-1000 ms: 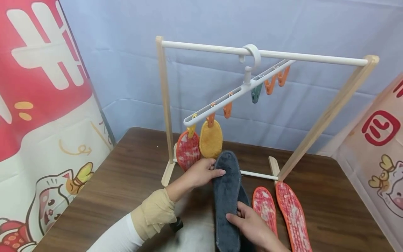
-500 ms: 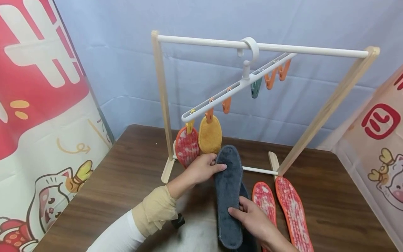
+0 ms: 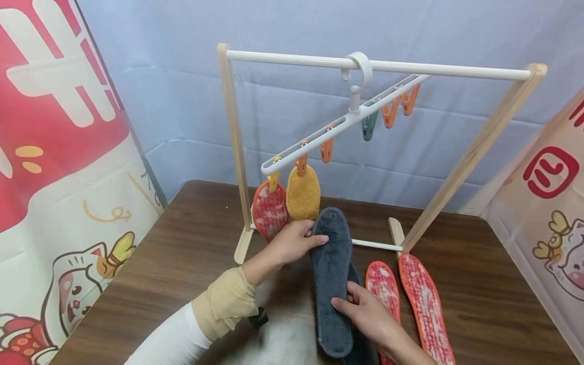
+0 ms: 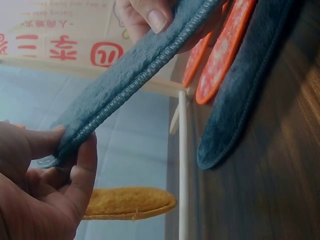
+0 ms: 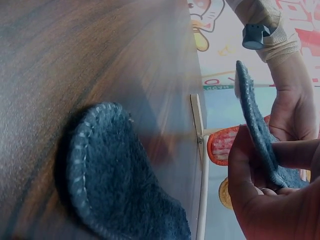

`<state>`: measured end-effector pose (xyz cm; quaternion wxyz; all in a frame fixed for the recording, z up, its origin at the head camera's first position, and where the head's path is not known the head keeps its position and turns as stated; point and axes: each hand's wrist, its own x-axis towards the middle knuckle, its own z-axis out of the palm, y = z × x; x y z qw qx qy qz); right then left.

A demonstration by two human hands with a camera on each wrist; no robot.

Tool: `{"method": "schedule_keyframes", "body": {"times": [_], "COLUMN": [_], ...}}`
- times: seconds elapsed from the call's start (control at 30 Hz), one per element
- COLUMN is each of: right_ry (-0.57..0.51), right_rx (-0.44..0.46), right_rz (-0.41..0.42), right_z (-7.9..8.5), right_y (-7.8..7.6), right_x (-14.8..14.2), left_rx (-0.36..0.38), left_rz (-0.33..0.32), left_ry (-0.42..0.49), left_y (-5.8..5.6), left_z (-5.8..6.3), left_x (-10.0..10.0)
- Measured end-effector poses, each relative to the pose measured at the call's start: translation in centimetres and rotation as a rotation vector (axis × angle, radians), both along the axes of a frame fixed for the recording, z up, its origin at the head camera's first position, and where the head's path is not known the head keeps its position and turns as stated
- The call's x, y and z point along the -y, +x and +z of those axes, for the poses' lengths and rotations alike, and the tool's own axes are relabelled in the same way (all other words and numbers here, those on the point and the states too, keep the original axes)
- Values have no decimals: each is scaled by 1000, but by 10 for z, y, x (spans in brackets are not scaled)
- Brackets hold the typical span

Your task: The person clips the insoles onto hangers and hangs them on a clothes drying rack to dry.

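Both hands hold one dark grey fuzzy insole (image 3: 332,284) above the table. Near its upper end the left hand (image 3: 292,243) pinches the left edge, thumb on the front face. Lower down, the right hand (image 3: 371,312) grips the right edge, thumb also in front. A second dark insole (image 5: 125,175) lies on the table beneath. Just behind the left hand, a yellow insole (image 3: 303,195) hangs from an orange clip (image 3: 301,165). Left of it a red and white insole (image 3: 270,208) hangs from a yellow clip (image 3: 273,181); its lower end is partly hidden by the left hand.
A white clip hanger (image 3: 351,119) hooks over the top bar of a wooden rack (image 3: 292,59). Further clips, orange and green (image 3: 369,126), hold nothing. Two red and white insoles (image 3: 424,299) lie on the brown table (image 3: 182,243) at right. Printed cloths (image 3: 68,177) flank the table.
The dark insole held in both hands has risen slightly in view, its bottom end now showing. The hands keep the same hold, and the view has tilted slightly.
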<state>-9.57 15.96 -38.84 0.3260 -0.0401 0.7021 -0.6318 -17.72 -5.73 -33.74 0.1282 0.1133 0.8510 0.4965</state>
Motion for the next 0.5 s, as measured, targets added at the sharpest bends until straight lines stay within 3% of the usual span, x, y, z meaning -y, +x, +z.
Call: {"method": "schedule_keyframes", "body": {"times": [0.5], "right_ry": [2], "right_rx": [-20], "right_rz": [-25], "right_z": [2], "right_y": [2], "right_x": [2], "left_rx": [-16], "left_rz": [24], "left_ry": [11], "left_y": [3], "left_z": [1], "left_x": [1]}}
